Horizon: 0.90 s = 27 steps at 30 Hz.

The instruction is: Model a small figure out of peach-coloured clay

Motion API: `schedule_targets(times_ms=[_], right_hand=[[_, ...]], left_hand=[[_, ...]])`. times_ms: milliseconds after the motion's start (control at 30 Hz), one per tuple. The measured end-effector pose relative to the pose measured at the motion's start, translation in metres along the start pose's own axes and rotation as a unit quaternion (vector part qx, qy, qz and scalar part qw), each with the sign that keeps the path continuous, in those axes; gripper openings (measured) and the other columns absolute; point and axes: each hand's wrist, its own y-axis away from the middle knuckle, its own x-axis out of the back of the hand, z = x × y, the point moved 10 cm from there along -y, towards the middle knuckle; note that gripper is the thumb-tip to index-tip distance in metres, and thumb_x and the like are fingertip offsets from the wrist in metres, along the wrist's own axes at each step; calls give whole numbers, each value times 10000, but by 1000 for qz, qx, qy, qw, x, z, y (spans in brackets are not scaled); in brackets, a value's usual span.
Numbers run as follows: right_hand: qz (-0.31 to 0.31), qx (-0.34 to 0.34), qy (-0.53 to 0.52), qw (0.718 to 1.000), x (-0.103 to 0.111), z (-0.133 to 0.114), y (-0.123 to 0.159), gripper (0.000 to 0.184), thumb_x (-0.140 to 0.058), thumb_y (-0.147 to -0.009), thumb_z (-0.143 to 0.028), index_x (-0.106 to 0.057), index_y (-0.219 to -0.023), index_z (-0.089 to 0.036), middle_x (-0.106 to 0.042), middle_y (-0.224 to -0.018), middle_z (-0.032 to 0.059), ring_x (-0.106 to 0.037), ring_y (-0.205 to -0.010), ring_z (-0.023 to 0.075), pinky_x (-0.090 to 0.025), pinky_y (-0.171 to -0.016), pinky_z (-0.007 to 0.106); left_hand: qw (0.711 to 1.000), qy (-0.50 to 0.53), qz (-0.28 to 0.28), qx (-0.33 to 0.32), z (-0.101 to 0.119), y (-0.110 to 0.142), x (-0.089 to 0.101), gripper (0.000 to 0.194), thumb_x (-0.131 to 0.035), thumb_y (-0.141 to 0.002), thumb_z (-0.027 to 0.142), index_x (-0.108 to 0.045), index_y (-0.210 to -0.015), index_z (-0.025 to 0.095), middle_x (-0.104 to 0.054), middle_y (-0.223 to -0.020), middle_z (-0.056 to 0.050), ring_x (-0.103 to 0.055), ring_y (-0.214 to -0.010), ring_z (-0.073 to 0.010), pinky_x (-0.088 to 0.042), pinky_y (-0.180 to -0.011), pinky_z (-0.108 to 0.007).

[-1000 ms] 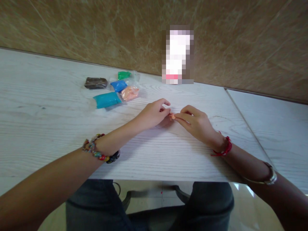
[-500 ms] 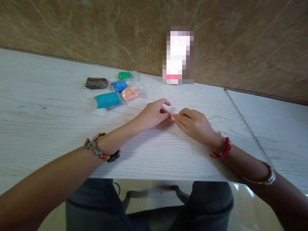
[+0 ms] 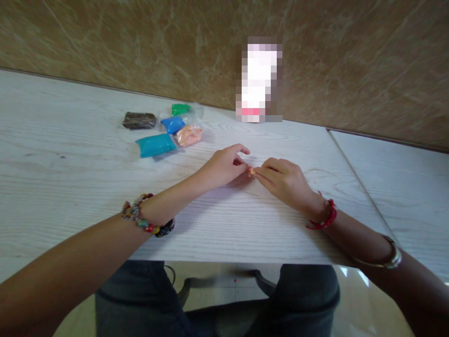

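Both my hands meet at the middle of the white wood-grain table (image 3: 70, 154). My left hand (image 3: 224, 166) and my right hand (image 3: 282, 180) each pinch a small piece of orange clay (image 3: 250, 172) between their fingertips, just above the tabletop. Only a sliver of the clay shows between the fingers. A beaded bracelet is on my left wrist and a red thread on my right wrist.
Wrapped clay packets lie at the back left: brown (image 3: 139, 120), green (image 3: 181, 109), blue (image 3: 173, 124), teal (image 3: 156, 145) and peach (image 3: 189, 135). A blurred white object (image 3: 259, 82) stands against the marble wall. A second table (image 3: 403, 187) adjoins on the right.
My right hand has curled slightly tighter over the clay and shifted a little left. The packets have not moved.
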Motion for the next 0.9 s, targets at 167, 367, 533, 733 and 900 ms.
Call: schedule_targets(times_ms=[167,367,533,733,900], right_hand=[[-6,-17,-42,999,-2,5,1,298,-429,-893,-246,-673,-749,-153,-621,-707,47,-521,-620,101,-391,-568,234],[20,-50,-76,996,1,13,3,236,-471,-874,-253,-671,-801,-151,-615,-753,52,-549,-653,110,-427,-584,238],[94,-77,-104,987,15,20,4,164,-524,-846,-241,-672,-833,-170,-608,-746,34,-556,-652,104,-457,-591,230],[132,-71,-139,979,26,21,3,109,-569,-815,-220,-669,-838,-184,-610,-737,27,-559,-649,106,-463,-566,231],[105,-75,-136,982,22,22,3,122,-557,-823,-235,-661,-875,-199,-614,-766,30,-546,-641,106,-455,-558,234]], left_hand=[[1000,-1,-3,-1,2,0,0,274,-529,-745,173,-545,-1018,158,-673,-765,-31,-605,-666,-121,-431,-587,-228],[1000,7,-18,-18,5,1,-1,311,-520,-747,157,-531,-1057,142,-655,-830,-47,-605,-710,-122,-459,-637,-244],[993,-71,5,-97,19,1,4,362,-592,-696,151,-553,-1056,145,-595,-1019,-70,-577,-790,-125,-470,-729,-277],[952,-169,55,-248,48,10,8,157,-602,-742,223,-612,-888,166,-597,-942,-28,-547,-917,-142,-435,-834,-291],[916,-254,85,-298,60,18,8,88,-560,-781,224,-615,-808,161,-605,-927,-39,-533,-909,-161,-439,-786,-296]])
